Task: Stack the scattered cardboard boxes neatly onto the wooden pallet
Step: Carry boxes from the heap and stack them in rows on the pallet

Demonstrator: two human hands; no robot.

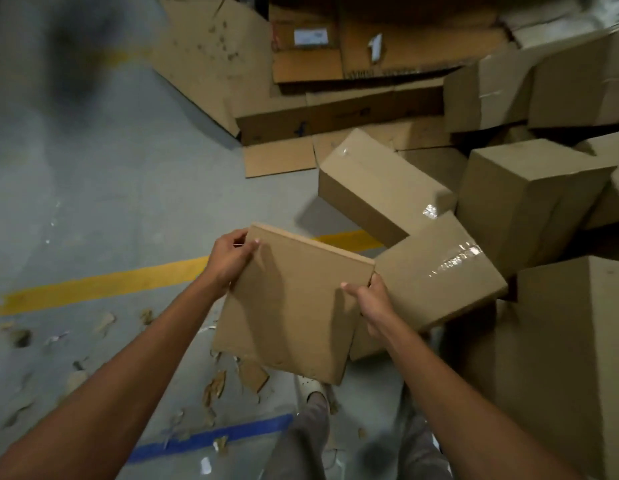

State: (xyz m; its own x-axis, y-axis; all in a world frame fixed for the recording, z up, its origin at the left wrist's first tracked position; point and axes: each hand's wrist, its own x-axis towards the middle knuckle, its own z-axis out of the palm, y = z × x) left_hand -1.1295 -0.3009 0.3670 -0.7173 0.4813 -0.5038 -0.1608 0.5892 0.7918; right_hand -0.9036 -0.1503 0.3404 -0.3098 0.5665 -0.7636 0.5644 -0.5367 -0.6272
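I hold a plain brown cardboard box (290, 303) in front of me, above the floor and tilted. My left hand (230, 256) grips its upper left corner. My right hand (372, 304) grips its right edge. Just to the right lies a taped box (439, 271), leaning against another taped box (377, 188) behind it. More closed boxes (522, 199) are piled at the right. No wooden pallet shows in this view.
Flattened cardboard sheets (214, 60) cover the floor at the back. A yellow line (104, 284) and a blue tape strip (211, 438) cross the grey floor. Cardboard scraps (214, 386) lie near my feet. A tall box (571, 358) stands at the near right.
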